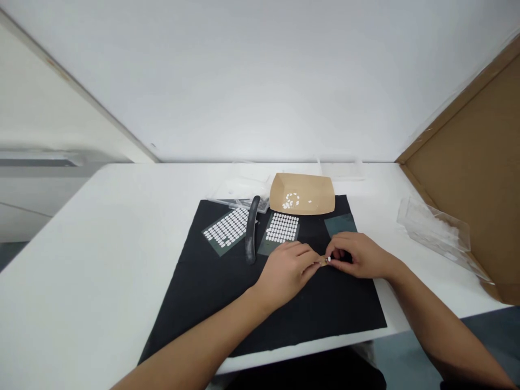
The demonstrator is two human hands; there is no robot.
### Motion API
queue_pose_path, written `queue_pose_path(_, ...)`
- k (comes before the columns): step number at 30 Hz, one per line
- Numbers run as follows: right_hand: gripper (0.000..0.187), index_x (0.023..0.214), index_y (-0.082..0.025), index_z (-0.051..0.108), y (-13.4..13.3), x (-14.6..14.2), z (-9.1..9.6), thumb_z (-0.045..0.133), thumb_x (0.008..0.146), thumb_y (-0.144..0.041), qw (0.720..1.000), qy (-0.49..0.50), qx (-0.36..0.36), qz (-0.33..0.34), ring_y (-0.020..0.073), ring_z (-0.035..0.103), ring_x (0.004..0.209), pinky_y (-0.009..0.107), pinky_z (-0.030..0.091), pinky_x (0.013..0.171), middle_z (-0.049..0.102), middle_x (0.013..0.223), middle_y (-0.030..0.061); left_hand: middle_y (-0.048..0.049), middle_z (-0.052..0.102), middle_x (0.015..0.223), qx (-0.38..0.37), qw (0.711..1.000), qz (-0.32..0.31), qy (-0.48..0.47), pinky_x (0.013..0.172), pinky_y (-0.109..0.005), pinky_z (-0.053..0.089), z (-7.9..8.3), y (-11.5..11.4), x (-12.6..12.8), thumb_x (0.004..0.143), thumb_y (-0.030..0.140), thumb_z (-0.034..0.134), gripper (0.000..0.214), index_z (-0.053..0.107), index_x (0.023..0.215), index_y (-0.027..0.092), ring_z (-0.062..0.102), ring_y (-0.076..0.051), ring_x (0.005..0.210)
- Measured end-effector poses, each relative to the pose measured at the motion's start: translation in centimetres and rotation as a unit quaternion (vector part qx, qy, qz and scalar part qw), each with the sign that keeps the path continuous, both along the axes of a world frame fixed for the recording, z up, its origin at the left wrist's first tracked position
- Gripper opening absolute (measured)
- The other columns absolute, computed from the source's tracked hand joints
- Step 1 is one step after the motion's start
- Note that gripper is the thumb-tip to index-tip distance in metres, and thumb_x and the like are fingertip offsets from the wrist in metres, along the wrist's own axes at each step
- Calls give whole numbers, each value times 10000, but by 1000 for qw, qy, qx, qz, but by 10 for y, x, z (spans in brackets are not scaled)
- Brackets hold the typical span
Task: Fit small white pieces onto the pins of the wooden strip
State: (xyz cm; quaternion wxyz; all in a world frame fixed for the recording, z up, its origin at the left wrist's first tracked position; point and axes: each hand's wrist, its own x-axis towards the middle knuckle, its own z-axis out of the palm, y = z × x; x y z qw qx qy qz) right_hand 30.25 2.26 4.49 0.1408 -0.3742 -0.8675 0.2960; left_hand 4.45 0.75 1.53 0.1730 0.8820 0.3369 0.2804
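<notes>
Over the black mat (pixel 211 309), my left hand (pixel 286 268) is closed, its thumb and fingertips pinching a small tan strip (pixel 323 261). From the other side, my right hand (pixel 359 254) pinches a small white oval piece (pixel 329 259) right against that strip. Fingers hide most of both small things. Just beyond my left hand lies a clear sheet (pixel 281 227) with rows of white ovals. A second such sheet (pixel 226 230) is farther left, and a curved black handle-like bar (pixel 251 230) rests between the two.
A brown paper tray (pixel 317 189) with loose white ovals stands at the mat's far edge. Left of it are a clear plastic bag (pixel 239 188) and a shallow case (pixel 263 205). A clear plastic box (pixel 434 227) sits at right, beside a cardboard panel (pixel 479 162).
</notes>
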Motion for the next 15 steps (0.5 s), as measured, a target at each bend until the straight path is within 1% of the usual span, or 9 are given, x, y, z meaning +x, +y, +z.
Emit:
queue_pose_path(2,125,1030,-240,712,0,0,0,705,926,-170,1000,-2,0,0,153,613,775,271,450,714,666,832,-18,-17,763,879,-12,1000,-3,-24,755,-311,501,-2,1,0,1028,219,679,112,728,928,200,676,-170,785)
queue_pose_path(4,125,1031,-243,712,0,0,-1,706,926,-175,1000,-4,-2,-2,150,609,768,268,444,711,663,825,-22,-10,764,869,-14,999,-4,-36,744,-301,497,-2,1,1,1016,198,690,101,727,922,208,680,-166,776)
queue_pose_path(6,124,1034,-246,711,0,0,-1,707,928,-181,1000,-8,-5,-3,150,609,771,268,443,715,661,824,-24,1,767,865,-24,999,4,-44,739,-295,496,-2,0,2,987,173,716,52,720,961,218,692,-169,779)
queue_pose_path(7,121,1034,-247,711,0,0,-1,707,930,-186,1000,-9,-6,-4,151,609,772,269,443,716,660,823,-23,10,769,861,-38,998,15,-48,730,-290,497,-1,0,2,963,156,738,86,710,1010,222,696,-170,775)
queue_pose_path(9,110,1032,-247,711,0,0,0,707,934,-198,1000,-12,-7,-6,155,610,773,272,443,716,659,820,-21,31,768,841,-68,996,35,-55,703,-277,493,0,-1,2,910,129,782,221,677,1079,223,701,-167,757)
queue_pose_path(10,106,1031,-247,710,0,0,0,705,935,-203,1000,-12,-8,-6,157,611,773,274,443,715,660,819,-19,37,762,824,-74,995,40,-54,690,-275,488,1,0,1,893,130,797,238,666,1069,221,699,-166,743)
queue_pose_path(11,103,1030,-247,710,0,0,1,703,937,-204,1000,-13,-9,-5,158,612,772,275,445,714,662,819,-18,39,753,807,-68,996,36,-50,678,-274,480,2,0,0,892,142,801,208,661,1025,219,693,-163,727)
queue_pose_path(13,103,1032,-248,708,0,0,1,700,939,-203,1000,-13,-12,-5,158,614,774,275,447,715,666,827,-17,27,741,788,-35,998,14,-42,676,-279,467,3,3,-3,930,195,781,128,656,905,212,682,-160,710)
queue_pose_path(15,99,1031,-249,707,1,1,1,701,942,-207,1000,-12,-11,-7,157,614,774,274,447,712,665,832,-17,11,748,801,-3,999,-15,-43,708,-286,471,3,6,-7,984,238,732,143,666,862,205,688,-157,723)
